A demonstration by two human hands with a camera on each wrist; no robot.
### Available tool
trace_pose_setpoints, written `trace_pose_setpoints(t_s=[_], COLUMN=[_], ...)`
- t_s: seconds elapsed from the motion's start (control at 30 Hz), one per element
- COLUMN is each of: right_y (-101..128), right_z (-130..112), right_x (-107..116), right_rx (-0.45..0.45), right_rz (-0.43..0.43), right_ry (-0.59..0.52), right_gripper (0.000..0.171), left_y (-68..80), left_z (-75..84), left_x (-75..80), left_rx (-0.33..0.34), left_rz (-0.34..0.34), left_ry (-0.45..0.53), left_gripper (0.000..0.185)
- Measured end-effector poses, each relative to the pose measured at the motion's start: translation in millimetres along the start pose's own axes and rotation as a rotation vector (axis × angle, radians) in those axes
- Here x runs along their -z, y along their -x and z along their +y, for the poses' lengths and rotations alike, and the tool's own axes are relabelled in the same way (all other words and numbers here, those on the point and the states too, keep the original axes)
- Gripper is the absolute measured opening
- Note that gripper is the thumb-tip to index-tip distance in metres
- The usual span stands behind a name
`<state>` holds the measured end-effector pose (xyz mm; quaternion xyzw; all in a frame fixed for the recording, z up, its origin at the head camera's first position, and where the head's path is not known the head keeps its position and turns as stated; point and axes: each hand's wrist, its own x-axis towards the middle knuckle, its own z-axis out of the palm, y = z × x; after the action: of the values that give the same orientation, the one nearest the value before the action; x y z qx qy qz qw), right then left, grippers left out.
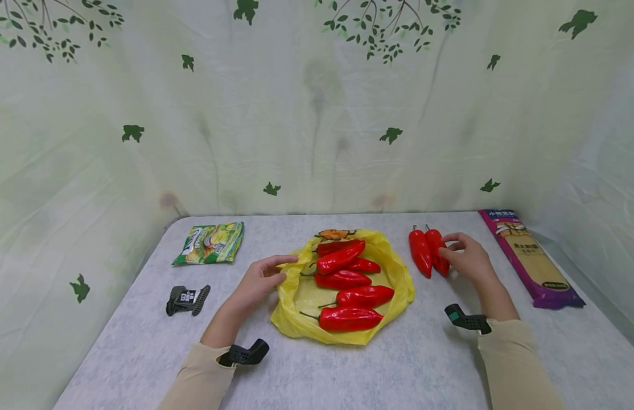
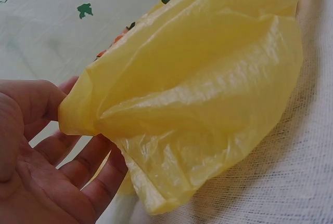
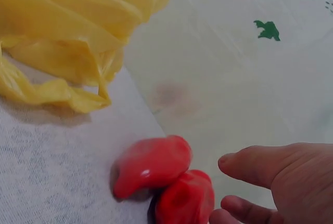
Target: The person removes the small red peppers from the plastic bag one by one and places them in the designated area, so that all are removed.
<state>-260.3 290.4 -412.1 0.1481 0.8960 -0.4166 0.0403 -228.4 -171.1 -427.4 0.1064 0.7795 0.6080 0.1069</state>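
peppers (image 1: 365, 296) in a bag (image 1: 406, 287) on the table (image 1: 399, 376), two other peppers (image 1: 420, 252) right, noodle packet (image 1: 532, 259) farther right

Yellow bag (image 1: 290, 323), red peppers (image 1: 350, 319) inside and beside

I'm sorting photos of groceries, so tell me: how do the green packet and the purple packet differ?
Shape: the green packet is short and broad, while the purple packet is long and narrow. Colour: the green packet has yellow patches; the purple packet has a tan middle. Place: in the head view, the green packet lies left of the bag, the purple packet right of it. Both are printed and lie on the table.
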Motion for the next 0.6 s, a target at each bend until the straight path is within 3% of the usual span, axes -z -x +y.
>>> trace_pose_setpoints(t_s=[0.37,0.6], right_y=[13.7,32.3], right_z=[-26.4,-47.3], right_x=[-2.7,3.3], right_rx=[0.139,0.245], right_rz=[0.024,-0.005], right_ry=[0.019,-0.047], right_gripper=[0.050,0.050], left_y=[0.7,0.3], left_z=[-0.2,1.1], left_x=[0.7,0.9], left_rx=[-0.009,-0.007], left_rz=[-0.008,0.000], left_ry=[0.005,-0.001], left_gripper=[0.040,0.040])
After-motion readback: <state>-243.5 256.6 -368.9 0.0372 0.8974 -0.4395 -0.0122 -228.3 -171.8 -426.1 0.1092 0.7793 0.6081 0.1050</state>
